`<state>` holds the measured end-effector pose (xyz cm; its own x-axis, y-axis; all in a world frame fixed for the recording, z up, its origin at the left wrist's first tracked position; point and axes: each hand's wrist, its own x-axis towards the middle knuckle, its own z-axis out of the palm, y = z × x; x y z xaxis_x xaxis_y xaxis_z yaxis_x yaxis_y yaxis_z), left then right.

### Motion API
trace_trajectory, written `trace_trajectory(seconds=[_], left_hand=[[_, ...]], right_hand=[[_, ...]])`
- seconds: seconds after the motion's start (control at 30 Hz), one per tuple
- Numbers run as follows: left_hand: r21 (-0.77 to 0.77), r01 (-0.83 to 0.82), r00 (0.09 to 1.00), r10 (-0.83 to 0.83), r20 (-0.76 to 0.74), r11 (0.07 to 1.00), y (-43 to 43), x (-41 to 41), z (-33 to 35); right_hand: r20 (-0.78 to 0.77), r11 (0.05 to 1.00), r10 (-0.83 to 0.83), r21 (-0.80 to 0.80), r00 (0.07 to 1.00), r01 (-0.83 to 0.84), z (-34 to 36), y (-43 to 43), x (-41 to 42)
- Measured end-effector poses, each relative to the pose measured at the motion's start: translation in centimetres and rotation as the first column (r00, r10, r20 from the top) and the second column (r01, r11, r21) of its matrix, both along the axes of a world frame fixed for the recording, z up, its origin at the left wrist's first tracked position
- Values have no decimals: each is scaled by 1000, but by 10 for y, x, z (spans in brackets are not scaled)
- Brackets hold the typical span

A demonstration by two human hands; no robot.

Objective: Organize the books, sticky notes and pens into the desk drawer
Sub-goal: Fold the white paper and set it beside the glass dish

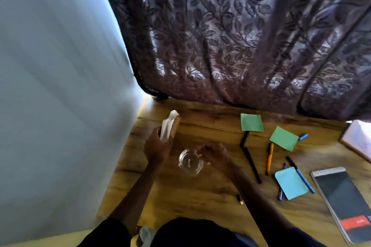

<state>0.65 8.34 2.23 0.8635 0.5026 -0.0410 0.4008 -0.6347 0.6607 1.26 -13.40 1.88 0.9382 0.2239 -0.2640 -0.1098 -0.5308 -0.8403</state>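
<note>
Wooden desk [200, 190] with lots of things on top, and no drawer in sight anywhere.

Closest, on the right: a black notepad [345, 202] with a wire top, lying flat. Just left of it, a blue sticky pad [291, 185] with a blue pen [303, 178] across one edge and a purple pen [281, 192] poking out from under it. Nearby, a tiny black bit [240, 199], too small to name.

A little farther, in the middle: a glass mug [190, 161], looking empty. Right hand [214, 154] closed on its handle. Left hand [158, 146] gripping a white papery thing [167, 130], lifted off the wood and tilted. Maybe a small book, maybe folded paper; too blurry to tell.

Farther right: a long black pen [252, 166], an orange pen [270, 158] and a short black pen [245, 138], all loose on the desk. Then two green sticky pads [284, 138] [252, 122], apart from each other, with a blue marker [303, 137] peeking out beside the nearer one. At the far right edge, a pink book [357, 138], only partly seen.

At the very back, a dark leafy curtain [241, 36] hanging down to the desk, and a pale wall [50, 66] on the left.

So, hardly started, by the look of it. Nothing put away that can be seen. Left to do: books, sticky pads and every pen into the drawer. Both hands busy with other things first, probably making room.
</note>
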Motion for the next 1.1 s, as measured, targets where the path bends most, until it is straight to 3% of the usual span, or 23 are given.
trace_trajectory(seconds=[0.3,0.57,0.77,0.83,1.0,1.1], left_hand=[[50,-173,985,174,-15,984,64,28,-23],[35,-226,974,227,-17,973,86,26,-42],[-22,-194,980,194,30,981,86,18,-48],[43,-170,982,166,93,985,82,11,-50],[208,-22,965,-33,259,978,48,-10,-40],[148,118,932,-160,324,982,20,-18,-37]], right_hand=[[-45,999,34,-3,998,-35,-17,27,22],[-41,999,38,9,998,-38,-28,43,23],[-32,998,50,-24,998,-51,-31,43,19],[-25,998,49,-45,998,-50,-28,42,17],[-16,998,11,-62,1000,-12,-26,32,6],[-33,994,-28,-104,999,24,-32,21,-3]])
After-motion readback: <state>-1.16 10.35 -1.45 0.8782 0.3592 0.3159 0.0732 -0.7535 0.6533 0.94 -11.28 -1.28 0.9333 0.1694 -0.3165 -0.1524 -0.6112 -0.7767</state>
